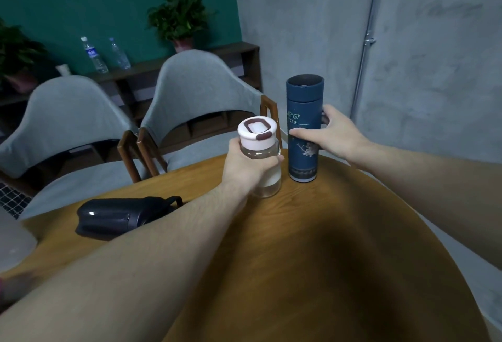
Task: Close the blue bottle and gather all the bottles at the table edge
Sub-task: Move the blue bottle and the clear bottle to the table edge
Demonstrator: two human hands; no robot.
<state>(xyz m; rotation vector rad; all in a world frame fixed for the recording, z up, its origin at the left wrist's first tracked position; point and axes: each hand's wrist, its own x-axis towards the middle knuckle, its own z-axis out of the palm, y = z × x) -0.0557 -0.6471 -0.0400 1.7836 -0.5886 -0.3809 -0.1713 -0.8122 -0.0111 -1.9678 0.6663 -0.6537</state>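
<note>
A tall blue bottle (303, 113) with a pale flower print stands upright near the far edge of the wooden table (312, 246); a blue cap sits on its top. My right hand (335, 133) wraps its middle from the right. Just left of it stands a clear bottle (264, 151) with a white lid and brown latch, and my left hand (244, 163) grips its body. A black bottle (119, 216) lies on its side at the table's left, touched by neither hand.
Two grey chairs (190, 91) stand behind the table's far edge. A dark shelf (236, 51) along the green wall carries two plastic water bottles and potted plants. A grey concrete wall with a pipe rises on the right. A blurred pale object sits at the far left.
</note>
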